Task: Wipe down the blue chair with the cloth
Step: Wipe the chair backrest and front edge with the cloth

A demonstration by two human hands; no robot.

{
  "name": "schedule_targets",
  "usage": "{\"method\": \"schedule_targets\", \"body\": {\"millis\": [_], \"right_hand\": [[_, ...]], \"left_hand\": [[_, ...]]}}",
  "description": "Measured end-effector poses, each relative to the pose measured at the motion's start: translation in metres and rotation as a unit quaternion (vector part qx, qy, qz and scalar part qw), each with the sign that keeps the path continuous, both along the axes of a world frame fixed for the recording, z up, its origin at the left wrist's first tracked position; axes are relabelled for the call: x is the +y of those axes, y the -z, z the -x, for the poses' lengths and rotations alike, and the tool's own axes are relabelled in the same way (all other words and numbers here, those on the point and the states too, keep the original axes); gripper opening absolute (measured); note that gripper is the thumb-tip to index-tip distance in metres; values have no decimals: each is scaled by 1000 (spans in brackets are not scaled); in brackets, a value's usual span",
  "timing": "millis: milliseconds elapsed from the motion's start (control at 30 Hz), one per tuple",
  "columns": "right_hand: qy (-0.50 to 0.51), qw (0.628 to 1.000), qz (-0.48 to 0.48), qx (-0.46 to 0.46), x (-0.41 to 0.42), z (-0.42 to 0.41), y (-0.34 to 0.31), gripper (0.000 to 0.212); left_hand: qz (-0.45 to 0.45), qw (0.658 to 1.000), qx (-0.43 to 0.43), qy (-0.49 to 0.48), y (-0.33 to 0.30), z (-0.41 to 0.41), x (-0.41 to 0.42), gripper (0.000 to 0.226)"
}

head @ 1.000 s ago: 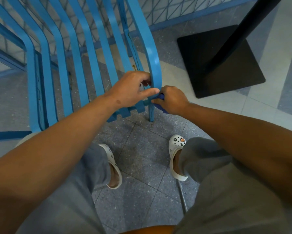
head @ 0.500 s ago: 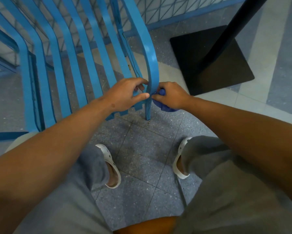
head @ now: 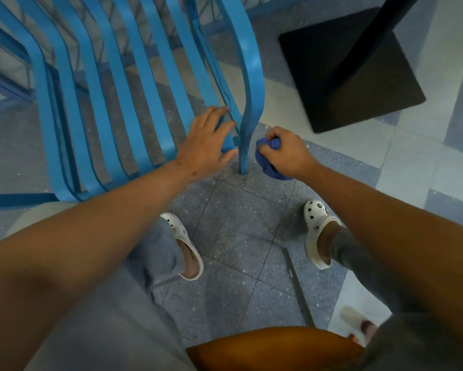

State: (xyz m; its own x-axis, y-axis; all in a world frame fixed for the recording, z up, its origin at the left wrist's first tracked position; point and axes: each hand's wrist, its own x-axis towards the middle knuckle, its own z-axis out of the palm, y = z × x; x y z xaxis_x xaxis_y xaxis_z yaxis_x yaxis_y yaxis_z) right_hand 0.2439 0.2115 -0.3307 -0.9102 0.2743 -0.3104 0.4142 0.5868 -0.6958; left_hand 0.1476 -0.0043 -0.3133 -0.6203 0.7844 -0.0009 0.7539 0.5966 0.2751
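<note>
The blue slatted metal chair (head: 134, 84) fills the upper left, its front right leg standing on the floor between my hands. My left hand (head: 207, 141) lies flat with straight fingers on the front edge of the seat slats, just left of that leg. My right hand (head: 285, 152) is a little to the right of the leg and apart from it, gripping a bunched dark blue cloth (head: 268, 159) that bulges out below my fist.
A black square table base (head: 356, 87) with its dark post stands to the upper right, close to the chair. My feet in white clogs (head: 317, 228) are on the grey speckled tiles below. A thin metal bar (head: 297, 287) lies on the floor.
My left hand let go of the chair leg and opened flat on the seat edge. My right hand with the cloth pulled away from the leg to the right.
</note>
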Motion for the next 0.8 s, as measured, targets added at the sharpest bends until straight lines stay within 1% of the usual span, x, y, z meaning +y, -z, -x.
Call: {"method": "schedule_targets", "body": {"millis": [67,133,167,267,300,367,433,500,567,633,800], "right_hand": [[18,999,46,0,-2,-5,12,10],[40,993,106,14,-1,-10,23,7],[53,992,115,26,-1,-11,29,8],[72,990,117,44,-1,-3,48,19],[63,990,114,53,-3,1,52,18],[24,993,95,63,-6,9,62,4],[-14,995,73,74,-6,16,71,11],[-19,994,72,76,-6,21,73,13],[-13,994,70,88,-4,22,70,10],[9,992,63,112,-3,23,64,14],[62,971,88,214,-9,22,34,26]], "left_hand": [[42,998,36,-16,10,-4,4,71],[55,996,66,-31,15,-6,8,76],[56,995,76,-31,17,-5,9,77],[62,994,90,4,16,7,12,75],[78,992,92,20,14,14,13,76],[117,988,88,51,10,29,16,81],[135,984,77,83,8,42,17,83],[132,983,77,102,10,48,18,81],[124,984,79,104,12,48,18,80],[121,984,79,105,12,48,18,80],[124,984,71,109,8,46,19,85]]}}
